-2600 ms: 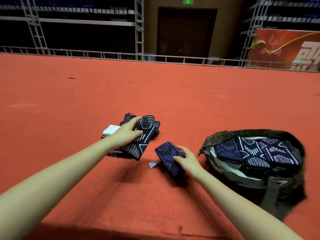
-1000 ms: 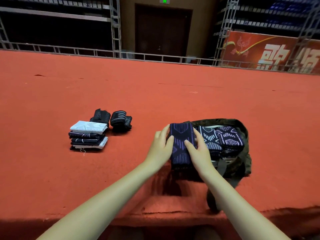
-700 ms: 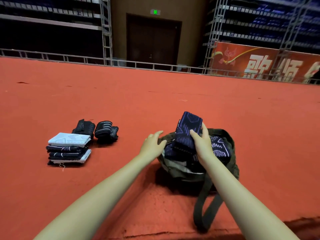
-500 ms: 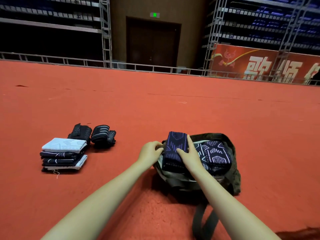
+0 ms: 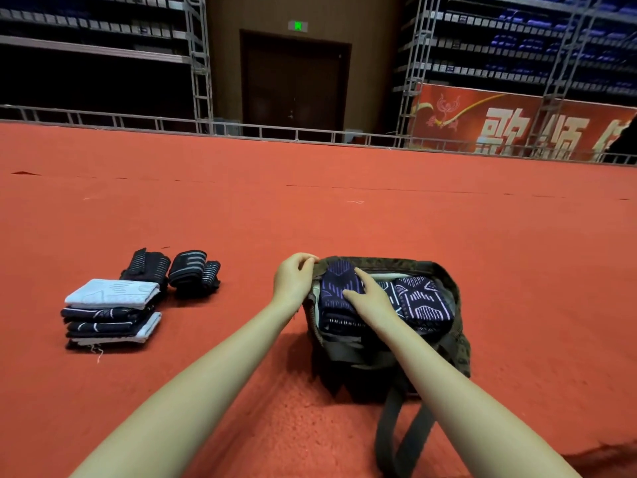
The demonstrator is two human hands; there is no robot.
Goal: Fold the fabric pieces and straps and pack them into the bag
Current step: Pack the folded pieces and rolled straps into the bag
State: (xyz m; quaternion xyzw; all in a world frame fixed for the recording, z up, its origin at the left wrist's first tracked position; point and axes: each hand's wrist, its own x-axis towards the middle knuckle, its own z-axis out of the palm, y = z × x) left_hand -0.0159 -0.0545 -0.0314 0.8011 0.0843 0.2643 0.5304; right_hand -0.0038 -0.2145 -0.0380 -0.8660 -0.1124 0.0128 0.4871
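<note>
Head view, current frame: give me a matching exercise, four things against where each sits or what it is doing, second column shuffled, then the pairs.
Things
1. left hand
2. right hand
3. stack of folded fabric
4. rolled straps

Places or states
A. on the red carpet, just beyond the stack
B. lying on the purple-patterned folded piece in the bag
C. gripping the bag's left rim
D. on the red carpet to the left, white-faced piece on top

Pairs: 1-C, 2-B, 3-D, 4-A
</note>
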